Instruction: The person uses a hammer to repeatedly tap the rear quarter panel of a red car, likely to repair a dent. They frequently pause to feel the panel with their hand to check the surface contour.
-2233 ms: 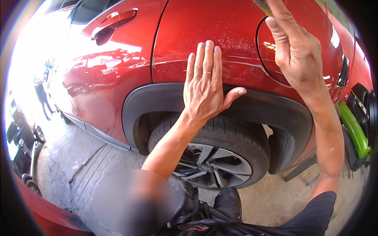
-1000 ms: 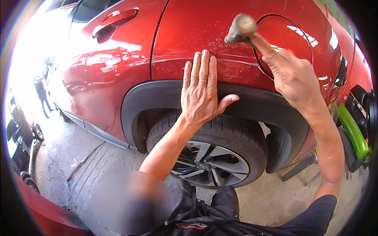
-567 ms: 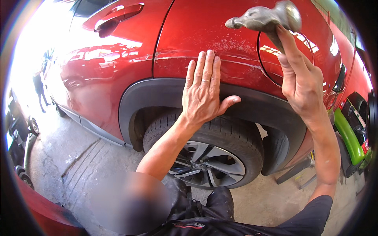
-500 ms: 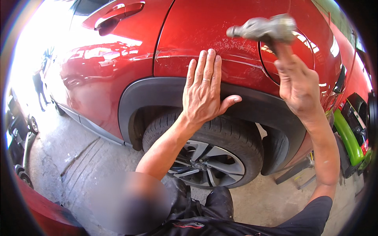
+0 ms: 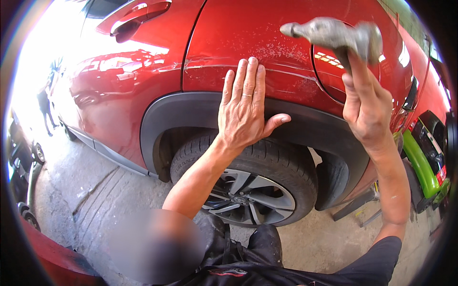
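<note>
My left hand [image 5: 242, 107] lies flat over the lower edge of a red car panel [image 5: 229, 38] and the black wheel-arch trim [image 5: 167, 107]. Its fingers point up and the thumb is spread to the right. Up on the right, my right hand [image 5: 369, 107] grips a hammer [image 5: 329, 34] by its handle. The metal head, slightly blurred, stands in front of the round fuel flap [image 5: 334, 71], its narrow end toward the left. Scratches and flaked paint [image 5: 279, 51] mark the panel between the left fingertips and the hammer.
Below the arch sits the car's wheel [image 5: 243, 190]. A door handle [image 5: 140, 19] is at upper left. Green and black car parts [image 5: 422, 164] stand at the right, near a stand leg [image 5: 355, 205]. A distant person [image 5: 45, 107] and other vehicles show at the left.
The hammer and my right hand have shifted a little to the right. My left hand stays flat on the car; the whole view has moved slightly.
</note>
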Demonstrator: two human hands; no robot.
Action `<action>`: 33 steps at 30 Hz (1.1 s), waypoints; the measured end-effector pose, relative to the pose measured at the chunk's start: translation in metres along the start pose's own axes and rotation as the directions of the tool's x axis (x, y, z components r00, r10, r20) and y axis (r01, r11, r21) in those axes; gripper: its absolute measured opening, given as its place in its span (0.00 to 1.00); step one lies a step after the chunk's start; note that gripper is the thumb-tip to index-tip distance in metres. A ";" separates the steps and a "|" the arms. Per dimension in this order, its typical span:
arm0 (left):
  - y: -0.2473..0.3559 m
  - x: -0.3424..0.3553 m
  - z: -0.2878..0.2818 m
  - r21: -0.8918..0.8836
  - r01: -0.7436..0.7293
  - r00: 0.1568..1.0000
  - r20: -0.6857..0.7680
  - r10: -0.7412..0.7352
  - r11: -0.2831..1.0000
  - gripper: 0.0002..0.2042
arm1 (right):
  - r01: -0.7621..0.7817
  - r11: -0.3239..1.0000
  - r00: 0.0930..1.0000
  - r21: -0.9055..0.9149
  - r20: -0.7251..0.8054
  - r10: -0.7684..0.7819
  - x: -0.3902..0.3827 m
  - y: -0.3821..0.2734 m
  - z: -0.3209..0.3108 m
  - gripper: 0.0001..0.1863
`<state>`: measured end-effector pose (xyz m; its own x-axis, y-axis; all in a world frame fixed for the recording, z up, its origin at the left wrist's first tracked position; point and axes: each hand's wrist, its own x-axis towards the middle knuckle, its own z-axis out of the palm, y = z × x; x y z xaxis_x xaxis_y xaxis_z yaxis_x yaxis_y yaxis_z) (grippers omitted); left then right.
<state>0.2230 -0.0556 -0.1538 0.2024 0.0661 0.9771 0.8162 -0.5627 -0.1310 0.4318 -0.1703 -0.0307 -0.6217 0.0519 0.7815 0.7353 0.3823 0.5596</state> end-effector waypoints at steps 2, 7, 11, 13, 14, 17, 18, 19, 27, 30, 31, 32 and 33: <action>0.003 -0.002 0.002 0.005 0.023 1.000 -0.005 -0.023 1.000 0.51 | 0.045 0.992 0.990 -0.116 0.139 -0.028 -0.017 0.006 -0.003 0.30; 0.005 -0.021 0.007 0.018 0.108 0.994 -0.009 -0.108 0.994 0.52 | -0.035 0.999 0.999 0.003 0.025 0.035 -0.006 0.005 -0.003 0.32; 0.004 -0.024 0.006 -0.005 0.113 0.994 0.000 -0.113 0.994 0.51 | -0.006 0.982 0.940 -0.191 0.333 0.071 -0.009 0.000 -0.003 0.31; 0.002 -0.024 0.006 -0.003 0.112 0.994 -0.001 -0.112 0.994 0.51 | -0.053 0.996 0.984 -0.066 0.167 0.064 -0.003 -0.005 -0.002 0.32; 0.001 -0.024 0.006 -0.002 0.112 0.994 -0.001 -0.112 0.994 0.51 | -0.068 0.998 0.994 0.001 0.081 0.068 -0.001 -0.006 -0.001 0.33; 0.004 -0.021 0.007 -0.018 0.102 0.995 0.002 -0.102 0.995 0.51 | 0.059 0.997 0.998 -0.045 -0.016 -0.060 -0.010 0.006 0.006 0.34; 0.003 -0.022 0.006 -0.015 0.103 0.995 0.009 -0.103 0.995 0.51 | 0.082 0.994 0.996 -0.071 0.024 -0.080 -0.011 0.006 0.007 0.33; 0.001 -0.023 0.006 -0.014 0.104 0.995 0.002 -0.104 0.994 0.51 | -0.022 0.981 0.936 -0.193 0.341 0.088 -0.008 0.001 -0.002 0.32; 0.001 -0.024 0.009 -0.034 0.107 0.994 -0.008 -0.108 0.994 0.51 | -0.018 0.993 0.977 -0.118 0.208 0.043 -0.007 -0.001 0.001 0.31; -0.001 -0.024 0.008 -0.018 0.106 0.994 -0.014 -0.107 0.994 0.51 | 0.017 0.999 0.999 -0.040 0.028 -0.016 0.003 -0.003 0.006 0.32; 0.000 -0.024 0.009 -0.023 0.106 0.994 -0.012 -0.106 0.994 0.51 | 0.038 0.999 0.999 -0.011 -0.026 -0.038 0.003 -0.001 0.006 0.32; 0.002 -0.023 0.010 -0.029 0.106 0.994 -0.010 -0.106 0.994 0.51 | 0.061 0.998 0.995 0.016 -0.078 -0.059 0.004 -0.001 0.005 0.32; 0.002 -0.023 0.009 -0.027 0.108 0.994 -0.005 -0.108 0.994 0.51 | 0.077 0.997 0.997 0.016 -0.015 -0.077 0.000 0.002 0.007 0.31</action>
<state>0.2249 -0.0507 -0.1782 0.1101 0.1224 0.9864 0.8186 -0.5740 -0.0202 0.4315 -0.1627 -0.0320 -0.6726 0.0086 0.7399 0.6805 0.4000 0.6140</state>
